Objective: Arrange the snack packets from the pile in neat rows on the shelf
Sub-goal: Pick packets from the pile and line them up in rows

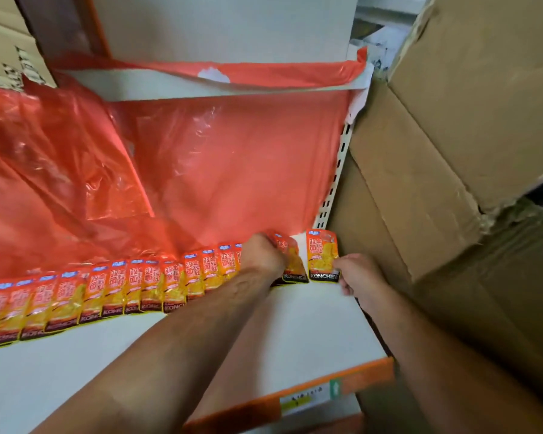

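Snack packets (119, 286), orange and yellow, stand overlapping in one row along the far edge of the white shelf (295, 327). It runs from the left edge to near the right end. About fourteen show in the row, though the overlap makes an exact count uncertain.

The left hand (264, 255) curls its fingers round one more packet (290, 261) at the row's right end. Just right of it, the right hand (358, 274) pinches the lower corner of a single upright packet (323, 255).

A red plastic sheet (232, 167) hangs behind the row. Two cardboard boxes (452, 120) stand stacked to the right of the shelf.
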Demonstrator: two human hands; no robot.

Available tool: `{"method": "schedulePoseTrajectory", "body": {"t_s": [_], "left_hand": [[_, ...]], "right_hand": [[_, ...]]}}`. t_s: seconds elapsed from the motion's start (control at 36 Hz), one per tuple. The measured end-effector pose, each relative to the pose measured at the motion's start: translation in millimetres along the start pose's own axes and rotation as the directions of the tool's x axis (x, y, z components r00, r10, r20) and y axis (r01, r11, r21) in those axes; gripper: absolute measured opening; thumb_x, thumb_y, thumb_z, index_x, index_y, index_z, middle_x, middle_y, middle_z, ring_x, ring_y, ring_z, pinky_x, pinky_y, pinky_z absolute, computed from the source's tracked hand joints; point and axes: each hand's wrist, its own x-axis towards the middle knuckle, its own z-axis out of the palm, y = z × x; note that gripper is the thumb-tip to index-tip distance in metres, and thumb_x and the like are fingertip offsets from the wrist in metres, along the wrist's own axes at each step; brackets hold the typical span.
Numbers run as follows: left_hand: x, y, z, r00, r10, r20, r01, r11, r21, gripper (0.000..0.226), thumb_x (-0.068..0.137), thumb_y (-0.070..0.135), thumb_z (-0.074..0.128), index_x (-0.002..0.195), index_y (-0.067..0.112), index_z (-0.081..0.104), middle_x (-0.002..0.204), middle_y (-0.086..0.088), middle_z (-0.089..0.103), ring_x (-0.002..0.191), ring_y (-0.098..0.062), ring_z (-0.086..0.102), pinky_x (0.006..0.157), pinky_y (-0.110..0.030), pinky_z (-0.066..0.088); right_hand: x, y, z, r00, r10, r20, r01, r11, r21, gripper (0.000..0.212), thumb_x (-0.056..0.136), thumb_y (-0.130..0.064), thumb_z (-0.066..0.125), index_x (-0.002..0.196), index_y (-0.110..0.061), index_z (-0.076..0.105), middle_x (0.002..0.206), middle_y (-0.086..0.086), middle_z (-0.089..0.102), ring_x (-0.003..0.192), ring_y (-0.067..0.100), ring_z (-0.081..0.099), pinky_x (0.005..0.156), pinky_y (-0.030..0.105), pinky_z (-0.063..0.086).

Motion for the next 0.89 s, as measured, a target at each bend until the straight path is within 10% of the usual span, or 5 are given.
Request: {"method": "schedulePoseTrajectory", "body": {"t_s": [0.25, 0.53, 0.89], "left_hand": [[17.8, -9.4, 17.8, 0.999, 0.035, 0.015, -0.038, 0.971, 0.235, 0.038, 0.07, 0.014, 0.056, 0.107, 0.018, 0.065, 0.092, -0.01, 0.071, 0.083, -0.029, 0.069, 0.072, -0.037, 0.059], [19.9, -11.7, 15.9, 0.991, 0.128, 0.026, -0.126, 0.894, 0.429, 0.02, 0.076, 0.022, 0.058, 0.095, 0.017, 0.062, 0.096, -0.01, 0.068, 0.09, -0.033, 0.064, 0.072, -0.036, 0.053], [-1.9, -42.0, -26.4, 0.933, 0.349, 0.087, -0.3, 0.62, 0.725, 0.043, 0.088, 0.051, 0.044, 0.119, 0.024, 0.058, 0.119, -0.001, 0.059, 0.111, -0.027, 0.05, 0.089, -0.038, 0.046]], "right_hand": [[12.6, -3.2, 5.2, 0.999, -0.045, 0.018, 0.046, 0.999, -0.018, 0.019, 0.085, -0.016, 0.063, 0.068, -0.01, 0.057, 0.049, 0.008, 0.048, 0.04, 0.02, 0.039, 0.044, 0.022, 0.033], [22.0, -15.2, 11.4, 0.998, -0.04, 0.039, 0.045, 0.989, -0.139, 0.026, 0.074, -0.019, 0.06, 0.057, -0.019, 0.041, 0.049, 0.001, 0.036, 0.042, 0.017, 0.026, 0.046, 0.024, 0.019], [30.0, -17.3, 28.0, 0.95, -0.285, -0.13, 0.16, 0.798, -0.581, 0.015, 0.069, -0.027, 0.056, 0.065, -0.013, 0.053, 0.073, 0.011, 0.071, 0.062, 0.033, 0.07, 0.058, 0.039, 0.061]]}}
